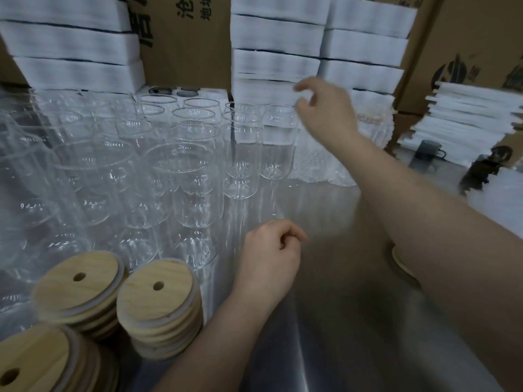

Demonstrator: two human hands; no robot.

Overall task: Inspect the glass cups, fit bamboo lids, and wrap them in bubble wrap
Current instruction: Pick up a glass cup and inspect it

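Head view, and I'm looking down on a steel table (325,321). The glass cups (240,154) crowd the left and centre of the frame, upright, rims up, packed close in rows. At the lower left sit stacks of bamboo lids (158,292), each round lid with a small hole near its edge. One more bamboo lid (402,263) peeks out at the right, partly hidden under the right forearm.

The left hand (268,258) hangs low over bare table at lower centre, just right of the nearest cups. Its fingers are curled in toward the palm, the thumb pointing right, and I see nothing in them.

The right hand (325,108) reaches up to the upper centre, above the back row of cups. It's blurred. The fingers are bent and a little apart, thumb separate from them, gripping nothing I can make out, and it is not touching a cup.

The bubble wrap (319,168) lies in a heap right of the cups, behind that forearm.

Across the top, white foam sheets (274,32) are piled in thick stacks in front of cardboard boxes (184,52). A looser pile of foam pieces (467,117) stands at the right edge, with a grey mug (427,152) beside it.
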